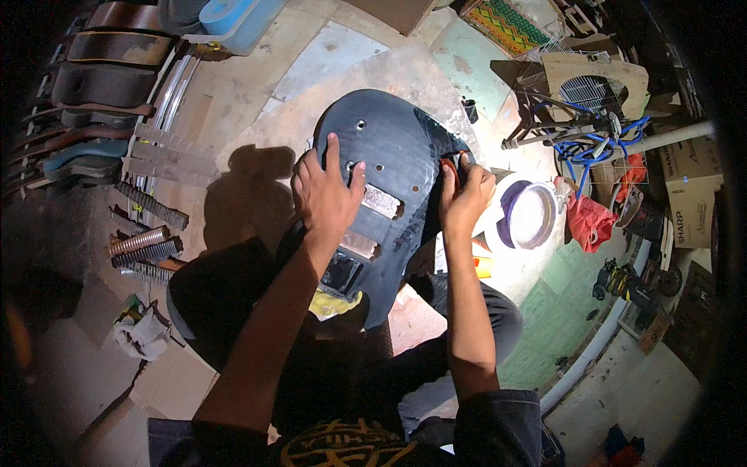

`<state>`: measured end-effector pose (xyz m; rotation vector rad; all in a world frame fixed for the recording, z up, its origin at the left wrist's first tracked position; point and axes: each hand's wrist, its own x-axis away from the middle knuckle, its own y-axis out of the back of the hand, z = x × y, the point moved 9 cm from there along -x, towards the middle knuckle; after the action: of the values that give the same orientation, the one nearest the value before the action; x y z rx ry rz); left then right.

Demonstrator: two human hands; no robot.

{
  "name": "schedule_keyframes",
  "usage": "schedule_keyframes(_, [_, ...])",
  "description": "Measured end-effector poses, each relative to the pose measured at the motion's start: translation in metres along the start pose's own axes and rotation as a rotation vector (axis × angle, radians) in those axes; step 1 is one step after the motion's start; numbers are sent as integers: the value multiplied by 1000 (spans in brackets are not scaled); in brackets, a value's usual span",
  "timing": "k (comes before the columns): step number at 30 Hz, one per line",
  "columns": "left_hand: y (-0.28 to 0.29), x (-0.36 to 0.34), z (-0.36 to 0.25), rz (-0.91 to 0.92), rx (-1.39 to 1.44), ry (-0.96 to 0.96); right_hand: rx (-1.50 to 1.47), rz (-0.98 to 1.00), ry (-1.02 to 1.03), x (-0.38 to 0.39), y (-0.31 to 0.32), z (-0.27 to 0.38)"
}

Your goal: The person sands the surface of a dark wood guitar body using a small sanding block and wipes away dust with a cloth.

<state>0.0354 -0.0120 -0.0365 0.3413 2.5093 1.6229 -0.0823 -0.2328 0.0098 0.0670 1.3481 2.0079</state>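
Note:
A dark grey electric guitar body (389, 148) lies tilted across my lap, with drilled holes and rectangular pickup cavities cut through its face. My left hand (327, 187) rests flat on its left side, fingers spread near two of the holes. At the right edge, by the horn, my right hand (464, 191) pinches a small folded reddish-brown piece of sandpaper (450, 166) against the wood. Wet-looking, shiny patches show on the dark surface near that hand. Part of the sandpaper is hidden by my fingers.
A purple-rimmed bowl (535, 214) stands right of my right hand, brightly lit. Beyond it are a metal frame with blue cable (583, 144), a red plastic bag (590, 222) and cardboard boxes (691, 191). Several guitar bodies (105, 82) are racked at far left, near metal springs (144, 243).

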Motion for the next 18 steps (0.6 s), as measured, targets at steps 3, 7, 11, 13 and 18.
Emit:
schedule_keyframes(3, [2, 0, 1, -14, -22, 13, 27, 9, -35, 74, 0, 14])
schedule_keyframes(7, [3, -2, 2, -9, -18, 2, -103, 111, 71, 100, 9, 39])
schedule_keyframes(11, [-10, 4, 9, 67, 118, 89, 108, -58, -103, -19, 7, 3])
schedule_keyframes(13, [-8, 2, 7, 63, 97, 97, 121, -90, -140, 22, 3, 0])
schedule_keyframes(18, [-1, 2, 7, -49, 37, -2, -48, 83, 131, 72, 5, 42])
